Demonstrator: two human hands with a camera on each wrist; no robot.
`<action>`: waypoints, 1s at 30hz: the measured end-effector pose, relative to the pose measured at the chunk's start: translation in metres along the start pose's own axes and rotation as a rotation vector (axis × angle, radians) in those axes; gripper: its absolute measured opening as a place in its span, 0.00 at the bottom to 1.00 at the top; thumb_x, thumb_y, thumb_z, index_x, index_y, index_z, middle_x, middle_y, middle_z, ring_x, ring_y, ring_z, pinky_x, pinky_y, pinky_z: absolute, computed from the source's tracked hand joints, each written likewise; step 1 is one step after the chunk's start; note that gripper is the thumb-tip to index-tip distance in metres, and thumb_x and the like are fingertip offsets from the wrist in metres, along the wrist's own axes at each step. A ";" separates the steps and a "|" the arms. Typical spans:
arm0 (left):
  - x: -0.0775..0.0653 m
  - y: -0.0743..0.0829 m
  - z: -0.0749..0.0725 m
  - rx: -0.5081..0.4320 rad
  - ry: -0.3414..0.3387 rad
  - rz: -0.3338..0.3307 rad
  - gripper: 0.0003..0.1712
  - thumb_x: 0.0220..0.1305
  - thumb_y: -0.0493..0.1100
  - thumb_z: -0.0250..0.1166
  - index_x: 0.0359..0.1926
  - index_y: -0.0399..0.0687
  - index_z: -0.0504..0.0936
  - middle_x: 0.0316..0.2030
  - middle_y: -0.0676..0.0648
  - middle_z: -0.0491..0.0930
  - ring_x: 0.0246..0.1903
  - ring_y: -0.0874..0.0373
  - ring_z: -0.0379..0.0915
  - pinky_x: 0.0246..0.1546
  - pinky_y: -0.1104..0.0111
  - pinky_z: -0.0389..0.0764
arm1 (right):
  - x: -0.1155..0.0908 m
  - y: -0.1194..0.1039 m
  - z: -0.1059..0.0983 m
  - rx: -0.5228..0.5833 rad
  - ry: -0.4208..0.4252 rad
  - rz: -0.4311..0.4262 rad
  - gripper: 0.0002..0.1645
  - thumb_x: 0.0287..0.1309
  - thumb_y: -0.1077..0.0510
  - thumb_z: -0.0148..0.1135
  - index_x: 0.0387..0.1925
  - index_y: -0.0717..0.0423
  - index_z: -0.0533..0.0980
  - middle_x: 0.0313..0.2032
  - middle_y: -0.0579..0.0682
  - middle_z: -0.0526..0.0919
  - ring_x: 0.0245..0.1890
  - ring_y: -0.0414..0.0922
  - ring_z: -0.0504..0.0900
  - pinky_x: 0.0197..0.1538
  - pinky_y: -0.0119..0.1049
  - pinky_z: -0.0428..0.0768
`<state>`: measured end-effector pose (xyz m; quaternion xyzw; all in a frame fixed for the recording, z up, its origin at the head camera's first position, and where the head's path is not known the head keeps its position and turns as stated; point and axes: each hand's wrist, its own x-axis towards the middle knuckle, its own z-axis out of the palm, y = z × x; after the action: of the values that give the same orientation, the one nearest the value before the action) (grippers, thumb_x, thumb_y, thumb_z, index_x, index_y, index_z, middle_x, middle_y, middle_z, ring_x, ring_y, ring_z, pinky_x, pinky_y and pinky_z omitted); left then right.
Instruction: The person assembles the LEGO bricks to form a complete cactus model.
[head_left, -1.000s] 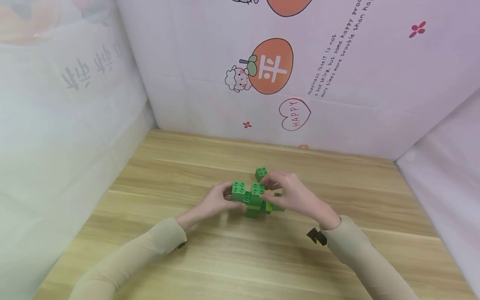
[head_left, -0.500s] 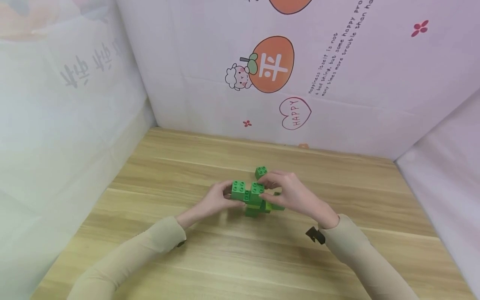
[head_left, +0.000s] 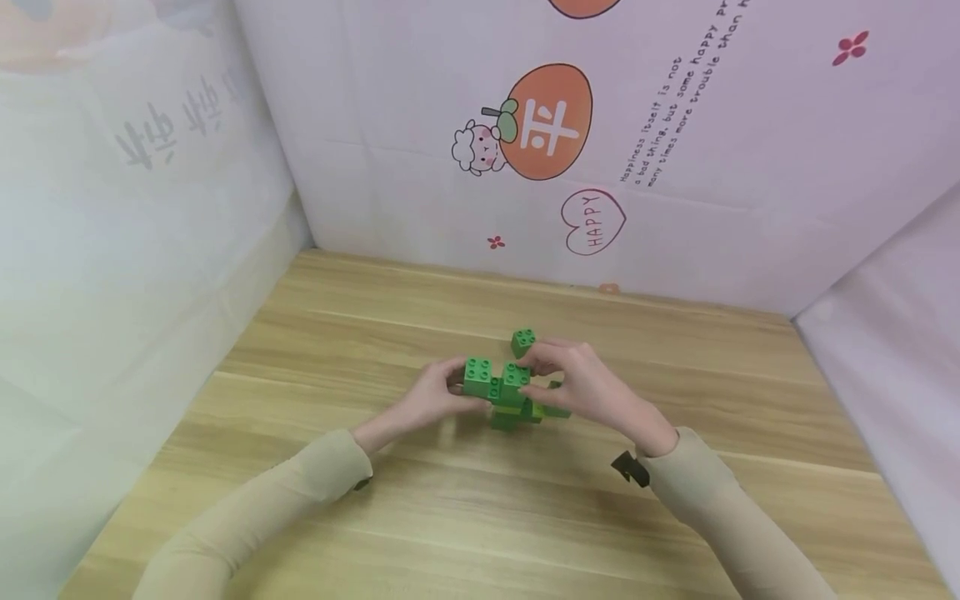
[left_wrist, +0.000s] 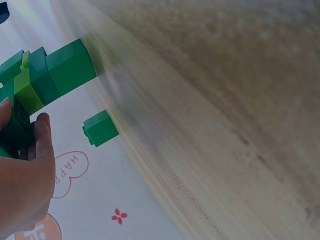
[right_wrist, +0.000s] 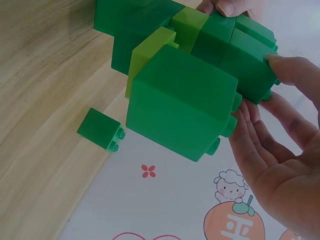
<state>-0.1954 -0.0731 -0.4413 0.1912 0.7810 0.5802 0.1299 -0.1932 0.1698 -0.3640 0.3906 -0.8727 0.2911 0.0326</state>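
A build of green and lime-green toy building bricks [head_left: 508, 414] stands between my hands in the head view. My left hand [head_left: 429, 396] grips its left side, beside an upper green brick [head_left: 477, 377] with studs on top. With thumb and fingers my right hand [head_left: 592, 387] pinches another upper green brick [head_left: 514, 377], studs also upward. The right wrist view shows that pinched brick [right_wrist: 250, 65] flush against the build, with the left fingertips [right_wrist: 227, 7] behind it. Part of the left hand's grip is hidden by the bricks.
One loose green brick [head_left: 522, 342] rests on the wooden table [head_left: 480, 517] just behind the build, near the right fingers. A white printed cloth [head_left: 420, 192] rises at the table's back edge, with more white cloth [head_left: 150, 250] along the sides.
The head view has tilted down slightly. Both hands keep nearly the same hold on the bricks, with only a tiny shift of the right fingers; the loose brick stays in place.
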 end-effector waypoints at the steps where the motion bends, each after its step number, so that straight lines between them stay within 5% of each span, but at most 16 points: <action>1: 0.000 0.001 0.000 0.004 0.000 0.001 0.31 0.54 0.37 0.74 0.59 0.39 0.76 0.54 0.38 0.82 0.54 0.45 0.81 0.56 0.65 0.84 | 0.000 0.000 0.000 0.001 0.002 0.001 0.15 0.48 0.66 0.75 0.40 0.60 0.81 0.37 0.52 0.87 0.35 0.42 0.86 0.39 0.27 0.87; 13: 0.000 0.002 -0.002 0.014 -0.001 0.008 0.31 0.54 0.38 0.75 0.58 0.39 0.76 0.54 0.38 0.82 0.54 0.46 0.82 0.57 0.65 0.83 | 0.000 0.001 -0.001 0.038 -0.005 0.019 0.16 0.49 0.65 0.75 0.41 0.60 0.81 0.39 0.52 0.87 0.37 0.47 0.88 0.44 0.34 0.89; 23: 0.001 0.001 -0.001 -0.001 -0.011 0.007 0.31 0.54 0.36 0.74 0.59 0.39 0.76 0.54 0.38 0.82 0.54 0.46 0.81 0.57 0.66 0.83 | -0.002 0.003 -0.005 0.030 -0.018 0.023 0.19 0.49 0.60 0.76 0.44 0.57 0.82 0.41 0.49 0.87 0.39 0.41 0.87 0.44 0.32 0.88; 30: 0.000 0.000 -0.001 -0.011 -0.011 0.012 0.30 0.53 0.34 0.74 0.58 0.38 0.76 0.53 0.38 0.83 0.53 0.47 0.82 0.56 0.66 0.84 | 0.000 0.020 -0.009 0.086 0.041 0.025 0.15 0.56 0.56 0.72 0.44 0.55 0.81 0.41 0.49 0.88 0.40 0.42 0.87 0.47 0.36 0.88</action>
<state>-0.1954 -0.0739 -0.4406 0.1982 0.7758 0.5844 0.1316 -0.2090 0.1849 -0.3664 0.3748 -0.8633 0.3366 0.0302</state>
